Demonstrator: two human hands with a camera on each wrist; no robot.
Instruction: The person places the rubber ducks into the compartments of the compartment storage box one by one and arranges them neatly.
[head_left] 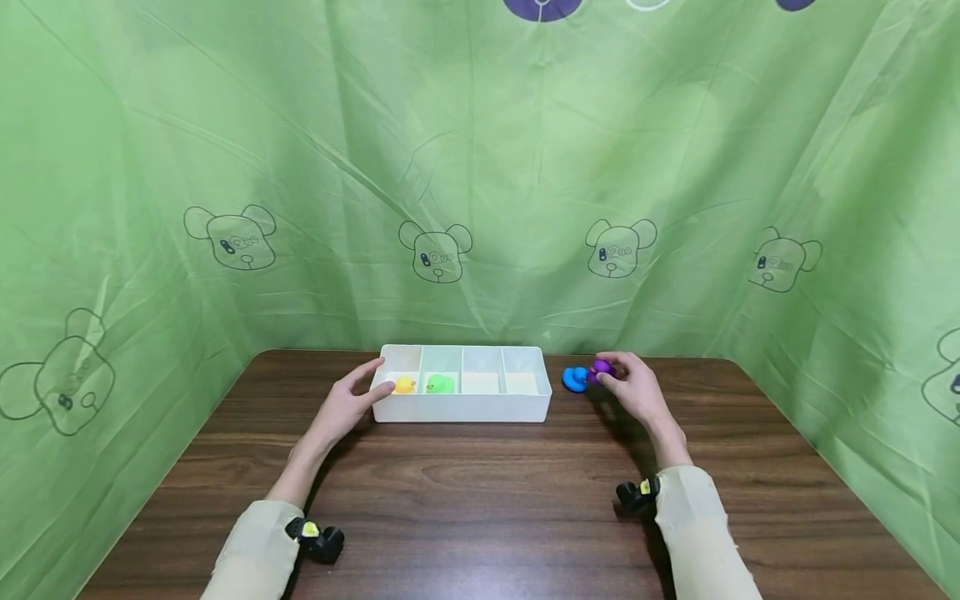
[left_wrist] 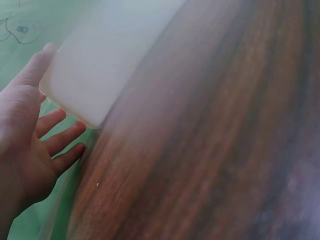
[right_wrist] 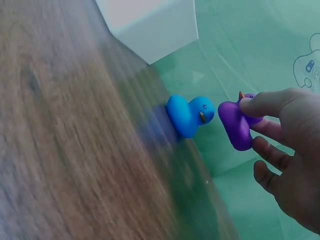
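Observation:
A white divided box (head_left: 461, 408) stands near the table's far edge. My left hand (head_left: 351, 404) holds its left end, the thumb over the rim and the other fingers along the outside of the end wall. Inside the box, a yellow rubber duck (head_left: 405, 384) lies in the leftmost compartment, with a green rubber duck (head_left: 441, 383) in the one beside it. To the right of the box, my right hand (head_left: 636, 387) pinches a purple rubber duck (right_wrist: 235, 125) between thumb and fingers. Close beside that duck, a blue rubber duck (right_wrist: 184, 116) sits on the table.
The brown wooden table (head_left: 465, 508) is enclosed by a green printed curtain (head_left: 525, 183) at the back and sides. Black wrist cameras (head_left: 324, 543) are strapped over both pale sleeves (head_left: 701, 517).

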